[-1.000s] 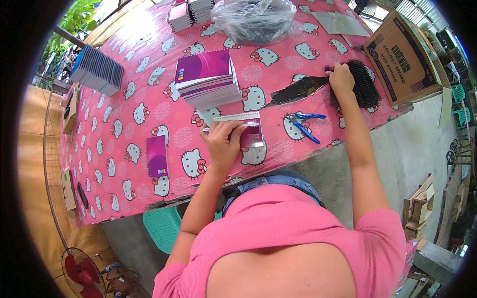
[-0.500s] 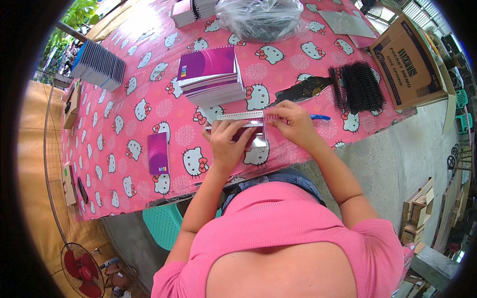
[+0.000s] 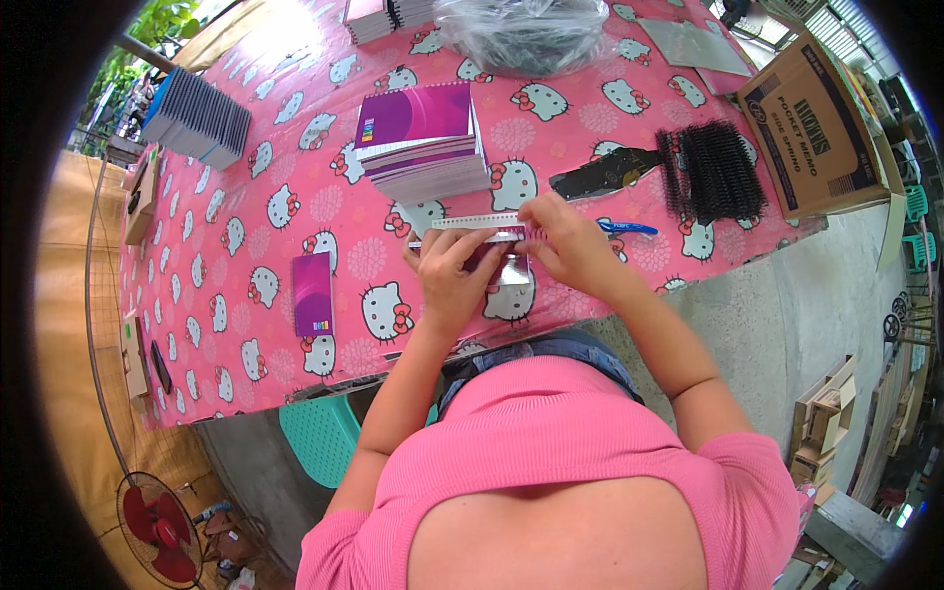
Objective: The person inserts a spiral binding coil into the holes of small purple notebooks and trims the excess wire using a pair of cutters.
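Observation:
A small purple notepad with a white, hole-punched edge [image 3: 477, 221] lies at the table's near side. My left hand [image 3: 454, 270] presses on it, with its fingers bent over the cover and edge. At the notepad's right end my right hand [image 3: 568, 244] is closed in a pinch. A thin spiral coil [image 3: 536, 234] shows between those fingertips and the punched edge, partly hidden by the fingers. Just behind stands a stack of purple-covered notepads [image 3: 418, 118]. One spiral-bound purple notepad [image 3: 313, 295] lies flat to the left.
Right of my hands are a blue-handled tool [image 3: 627, 227], a dark flat piece [image 3: 605, 174] and a heap of black coils [image 3: 713, 172]. A cardboard box [image 3: 811, 128] stands at the right edge. Bound notebooks [image 3: 197, 118] and a plastic bag [image 3: 521, 34] are farther back.
My right hand has shifted left, closer to the notepad's end, and less coil shows beyond the edge. My left hand stays on the notepad. The whole view has moved slightly.

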Tool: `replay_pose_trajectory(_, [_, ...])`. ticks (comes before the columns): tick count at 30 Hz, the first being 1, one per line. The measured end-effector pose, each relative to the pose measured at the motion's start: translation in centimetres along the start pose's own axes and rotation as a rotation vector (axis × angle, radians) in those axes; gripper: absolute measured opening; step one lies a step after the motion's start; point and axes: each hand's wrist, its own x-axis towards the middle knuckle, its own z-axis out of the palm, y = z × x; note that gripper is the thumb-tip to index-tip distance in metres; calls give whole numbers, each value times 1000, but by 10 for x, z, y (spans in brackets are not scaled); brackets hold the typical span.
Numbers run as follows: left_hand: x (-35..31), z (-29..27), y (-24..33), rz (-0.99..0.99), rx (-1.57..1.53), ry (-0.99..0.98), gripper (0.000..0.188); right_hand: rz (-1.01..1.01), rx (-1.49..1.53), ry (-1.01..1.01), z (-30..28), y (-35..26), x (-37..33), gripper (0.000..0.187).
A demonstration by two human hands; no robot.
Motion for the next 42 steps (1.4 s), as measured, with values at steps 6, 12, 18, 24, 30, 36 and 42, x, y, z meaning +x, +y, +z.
replay_pose_trajectory(6, [-4, 6, -8, -20, 3, 4, 19, -178, -175, 133, 8, -9, 3, 27])
replay_pose_trajectory(12, [-3, 5, -6, -31, -22, 1, 18, -176, -146, 200, 10, -14, 4, 20])
replay_pose_trajectory(18, [-2, 4, -5, 10, -6, 24, 22, -185, -158, 199, 11, -18, 5, 16])
replay_pose_trajectory(24, [-1, 5, -7, -2, -15, 6, 22, -233, -274, 234, 17, -18, 6, 13])
replay_pose_trajectory(30, [-6, 5, -11, 19, -29, -66, 21, -81, -298, 56, -9, -13, 8, 14])
replay_pose_trajectory(36, [5, 3, -2, 99, -39, -63, 27, -43, -344, -73, -52, -38, 3, 23])
replay_pose_trajectory(42, [1, 2, -3, 10, -108, -153, 28, 14, -375, -313, -15, -32, 8, 26])
